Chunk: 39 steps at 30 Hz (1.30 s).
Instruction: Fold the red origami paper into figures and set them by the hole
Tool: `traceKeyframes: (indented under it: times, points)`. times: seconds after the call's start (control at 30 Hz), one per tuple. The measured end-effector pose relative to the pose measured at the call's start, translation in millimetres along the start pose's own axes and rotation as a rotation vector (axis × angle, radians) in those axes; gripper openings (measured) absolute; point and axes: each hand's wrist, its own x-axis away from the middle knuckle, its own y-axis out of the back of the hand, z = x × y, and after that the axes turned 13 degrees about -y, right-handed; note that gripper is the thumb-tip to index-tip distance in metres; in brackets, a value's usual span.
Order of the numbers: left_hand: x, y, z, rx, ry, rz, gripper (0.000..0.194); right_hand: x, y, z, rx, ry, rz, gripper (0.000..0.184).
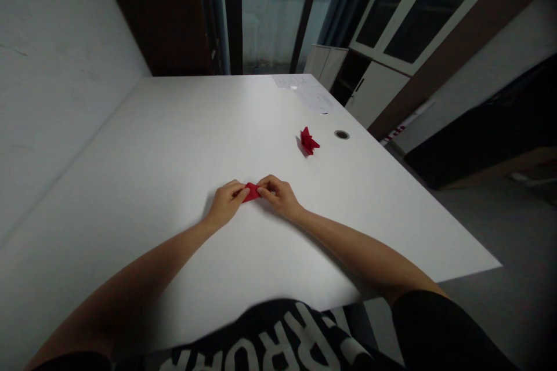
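A small piece of folded red paper [252, 192] is held between my two hands, just over the white table [174, 145]. My left hand [227, 202] pinches its left side with thumb and fingers. On the right side, my right hand [279, 195] grips the paper between thumb and forefinger, the other fingers curled. Parts of the paper are hidden under my fingertips. Farther off and to the right, a red folded-paper piece with several pointed tips [308, 141] rests on the table, apart from both hands.
Printed sheets [311, 97] lie at the table's far right corner. A round cable hole [342, 134] is set near the right edge. A white wall [56, 69] borders the left side; white cabinets [378, 90] stand beyond the table at right.
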Motion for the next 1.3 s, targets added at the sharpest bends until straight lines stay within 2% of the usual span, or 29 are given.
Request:
traceKeyframes:
  times: [0.1,0.27,0.43,0.53,0.63,0.87,1.3]
  points:
    - [-1.6,-1.0,0.9,0.015,-0.022,-0.034,0.021,1.3,-0.4,3.3,0.034,0.017,-0.002,0.017]
    - [0.6,-4.3,1.5,0.079,0.046,-0.045,0.022,2.6,-1.8,6.9,0.1,0.072,0.014,0.015]
    - [0.3,-2.9,2.3,0.19,0.116,-0.09,0.026,-0.7,-3.6,-1.6,0.023,0.009,-0.033,0.029]
    - [0.2,-2.4,4.0,0.228,0.115,-0.085,0.028,-3.2,-4.2,-8.5,-0.063,-0.042,0.031,0.027]
    - [1.3,-3.4,5.0,0.238,0.104,-0.058,0.028,-3.8,-3.5,-11.1,-0.075,-0.071,0.095,0.036]
    - [2.0,-5.0,2.7,0.251,0.149,-0.018,0.029,-2.1,-2.3,-5.7,0.003,-0.036,0.1,0.036]
    - [-0.3,-3.6,-2.5,0.552,0.211,0.068,0.042,-0.4,-3.5,-2.5,-0.345,-0.056,0.253,0.037]
